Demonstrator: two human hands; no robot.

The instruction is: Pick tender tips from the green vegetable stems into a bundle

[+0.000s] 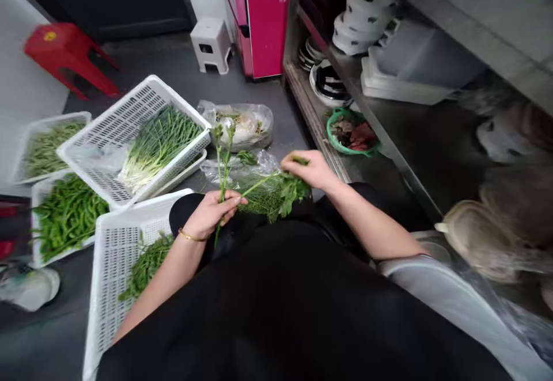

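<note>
My left hand (pixel 215 211), with a gold bangle at the wrist, is closed round some upright leafy green stems (pixel 223 165). Another stalk slants from its fingertips toward my right hand (pixel 311 169). That hand is closed on the leafy end, and broad green leaves (pixel 291 191) hang below its fingers. Beneath both hands lies a heap of thin green herbs (pixel 259 201) on clear plastic. At lower left, a white crate (pixel 114 254) holds loose leafy greens (pixel 149 266), partly hidden by my left forearm.
Another white crate (pixel 108 113) holds scallions (pixel 162 139). Green peppers (pixel 69 214) and pale green beans (pixel 52 148) fill baskets at left. A clear bag (pixel 254 122) lies ahead. On the right stand a metal shelf (pixel 389 145), a green basket (pixel 334 133) and a grey bin (pixel 449 289).
</note>
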